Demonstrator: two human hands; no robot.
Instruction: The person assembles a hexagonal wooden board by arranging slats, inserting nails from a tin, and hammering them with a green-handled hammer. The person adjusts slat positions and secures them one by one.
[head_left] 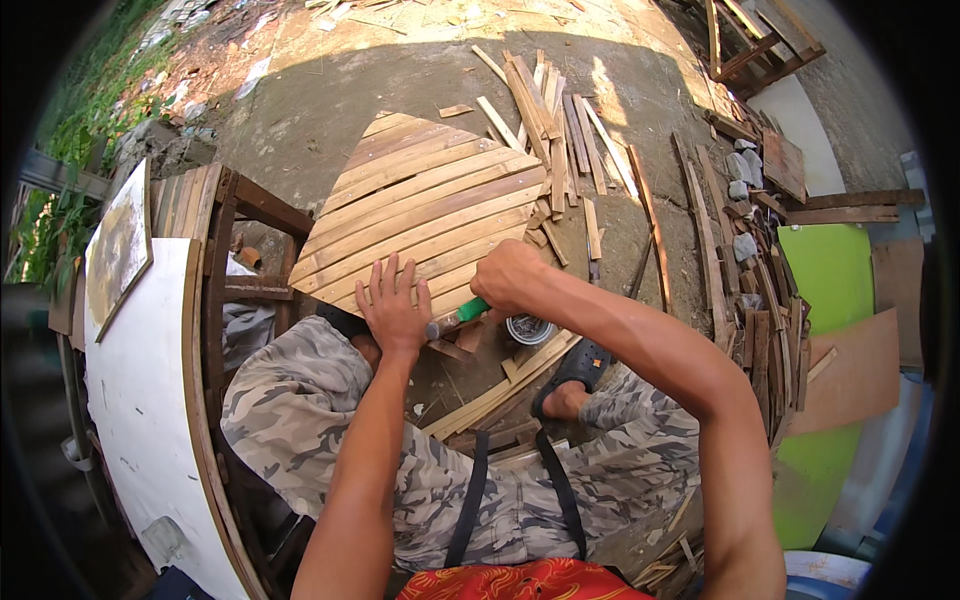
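A slatted wooden panel (420, 205), made of narrow planks set side by side with angled outer edges, is tilted up in front of my knees. My left hand (392, 305) lies flat on its near edge with the fingers spread. My right hand (510, 278) is closed round the green grip of a hammer (471, 309). The hammer's grey metal end points left, low at the panel's near edge, close beside my left thumb. Below my right wrist, an open round tin (529, 329) stands on the ground; its small grey contents are too fine to make out.
Loose wooden strips (540, 105) lie in a heap beyond the panel, and more strips (500, 385) lie between my feet. At left is a wooden stand (225, 235) beside a white board (150, 370). Scrap wood and stones line the right, near a green sheet (825, 275).
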